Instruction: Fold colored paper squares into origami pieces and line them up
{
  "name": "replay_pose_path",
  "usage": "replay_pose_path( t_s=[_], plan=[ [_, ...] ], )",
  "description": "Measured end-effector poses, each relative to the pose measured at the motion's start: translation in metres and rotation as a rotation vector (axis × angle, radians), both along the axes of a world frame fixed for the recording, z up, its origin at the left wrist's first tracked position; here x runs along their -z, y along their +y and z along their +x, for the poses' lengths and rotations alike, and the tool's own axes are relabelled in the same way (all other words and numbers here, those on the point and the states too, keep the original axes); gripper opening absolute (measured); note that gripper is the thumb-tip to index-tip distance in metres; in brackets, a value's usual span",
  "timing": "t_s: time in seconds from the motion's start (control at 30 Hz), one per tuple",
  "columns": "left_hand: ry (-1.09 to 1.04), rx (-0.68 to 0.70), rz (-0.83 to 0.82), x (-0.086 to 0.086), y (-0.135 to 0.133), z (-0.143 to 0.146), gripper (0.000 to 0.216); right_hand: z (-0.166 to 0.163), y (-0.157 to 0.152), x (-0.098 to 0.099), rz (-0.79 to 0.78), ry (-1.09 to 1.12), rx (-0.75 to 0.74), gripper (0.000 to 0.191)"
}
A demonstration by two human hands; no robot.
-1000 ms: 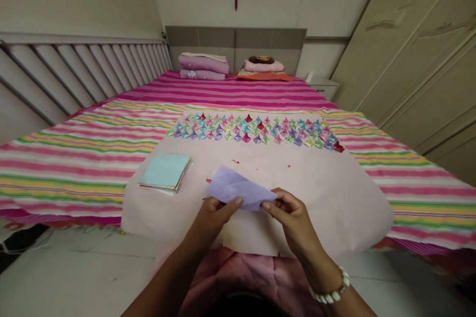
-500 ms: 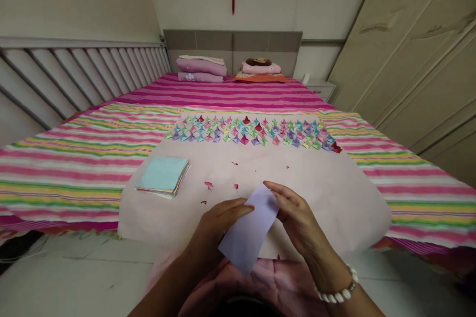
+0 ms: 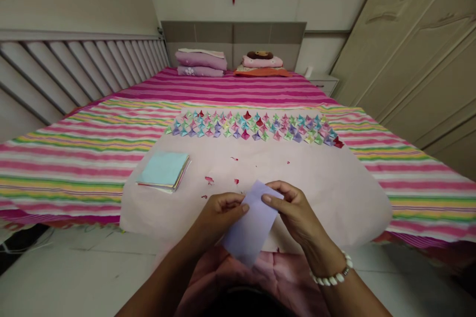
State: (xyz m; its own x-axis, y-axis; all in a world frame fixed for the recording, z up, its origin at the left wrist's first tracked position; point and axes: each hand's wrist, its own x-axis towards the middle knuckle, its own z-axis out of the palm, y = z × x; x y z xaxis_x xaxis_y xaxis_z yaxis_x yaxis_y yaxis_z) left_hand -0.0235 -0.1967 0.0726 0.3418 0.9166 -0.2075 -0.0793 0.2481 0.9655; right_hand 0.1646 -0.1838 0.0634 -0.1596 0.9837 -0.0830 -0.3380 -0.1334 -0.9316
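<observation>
My left hand (image 3: 219, 214) and my right hand (image 3: 293, 213) both pinch the top edge of a folded lilac paper (image 3: 251, 225), thumbs on its face. The paper hangs as a long strip toward my lap, over the near edge of a large pale pink sheet (image 3: 327, 183) spread on the bed. A stack of coloured square papers (image 3: 163, 171), pale blue on top, lies on that sheet to the left of my hands. Rows of several small folded paper shapes (image 3: 253, 126) in many colours line the sheet's far edge.
The bed carries a striped pink, green and yellow cover (image 3: 74, 153), with folded bedding and pillows (image 3: 203, 62) at the headboard. A slatted rail (image 3: 74, 69) runs along the left, wardrobe doors (image 3: 420, 44) on the right. Small red paper scraps (image 3: 208, 179) dot the sheet.
The lilac paper went from lying wide and flat between my hands to hanging as a narrow lengthwise strip. Both hands shifted their grip to its top edge and drew slightly nearer.
</observation>
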Motion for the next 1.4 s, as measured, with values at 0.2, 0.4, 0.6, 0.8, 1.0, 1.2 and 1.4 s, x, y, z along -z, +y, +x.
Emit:
replay_pose_path(
  t_s=[0.2,0.4,0.6,0.8,1.0,1.2,1.4],
  plan=[
    [-0.047,-0.002,-0.004,0.012,0.0,0.003,0.027,0.009,0.002,0.004,0.087,0.01,-0.049,0.009],
    [0.012,-0.038,-0.049,0.012,-0.001,0.003,0.021,0.011,0.006,0.001,0.102,0.045,-0.099,0.01],
    [0.109,-0.158,0.157,0.004,-0.001,0.009,0.022,0.001,0.01,0.005,-0.018,0.046,-0.015,0.04],
    [-0.035,-0.157,0.005,0.005,0.007,0.007,0.039,-0.005,0.013,0.004,0.026,0.003,-0.026,0.05],
    [-0.001,-0.059,-0.028,-0.001,0.014,0.005,0.031,-0.008,0.012,0.002,0.238,-0.183,0.121,0.049],
    [-0.227,-0.305,-0.072,0.003,0.02,0.003,0.032,-0.003,0.002,0.022,0.276,-0.242,0.283,0.048],
    [-0.263,-0.357,-0.021,0.008,0.018,0.007,0.033,-0.016,-0.014,0.033,-0.048,-0.016,-0.095,0.047]
  ],
)
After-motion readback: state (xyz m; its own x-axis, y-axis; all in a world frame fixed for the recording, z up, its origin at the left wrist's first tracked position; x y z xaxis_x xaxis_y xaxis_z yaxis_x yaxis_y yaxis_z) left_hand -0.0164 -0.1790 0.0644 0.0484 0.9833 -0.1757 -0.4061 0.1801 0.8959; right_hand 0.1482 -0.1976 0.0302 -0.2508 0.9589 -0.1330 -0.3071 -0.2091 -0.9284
